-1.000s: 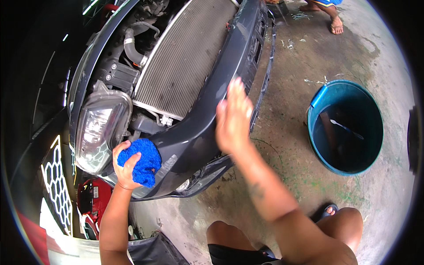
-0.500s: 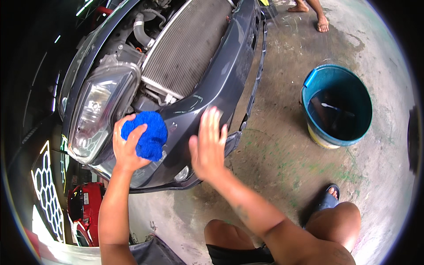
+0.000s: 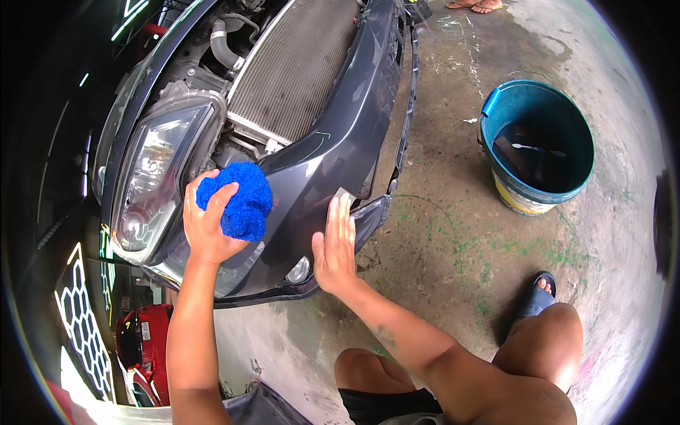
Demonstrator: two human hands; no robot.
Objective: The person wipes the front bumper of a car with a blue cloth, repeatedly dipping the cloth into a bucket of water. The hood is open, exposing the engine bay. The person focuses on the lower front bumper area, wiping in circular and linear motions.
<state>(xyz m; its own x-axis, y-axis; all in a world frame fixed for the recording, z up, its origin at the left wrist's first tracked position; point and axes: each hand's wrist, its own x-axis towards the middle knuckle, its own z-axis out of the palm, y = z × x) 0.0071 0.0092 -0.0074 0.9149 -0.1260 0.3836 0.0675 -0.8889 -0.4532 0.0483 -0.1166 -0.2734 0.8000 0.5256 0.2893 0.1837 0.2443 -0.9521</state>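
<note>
My left hand (image 3: pixel 211 225) is closed round a bunched, fluffy blue microfiber cloth (image 3: pixel 241 202) beside the headlight (image 3: pixel 157 159). Flat against the dark grey front bumper (image 3: pixel 301 180) lies my right hand (image 3: pixel 336 244), its fingers stretched out and close together. A small pale grey piece (image 3: pixel 345 193), like a thin sheet, shows at those fingertips; whatever part lies under the fingers is hidden. Light scuffed patches mark the bumper around both hands. Below them sits a round fog lamp (image 3: pixel 298 270).
On the concrete floor (image 3: pixel 453 170) to the right stands a teal bucket (image 3: pixel 501 180) with dark liquid and a white-ended stick inside. Behind the bumper is an exposed radiator (image 3: pixel 290 67). Another person's feet (image 3: pixel 476 6) show at the top. A red car part (image 3: pixel 145 347) is at lower left.
My right hand has slid down the bumper, toward me. The blue cloth stays in my left hand, almost in place. The other person's feet have moved closer together, near the top edge.
</note>
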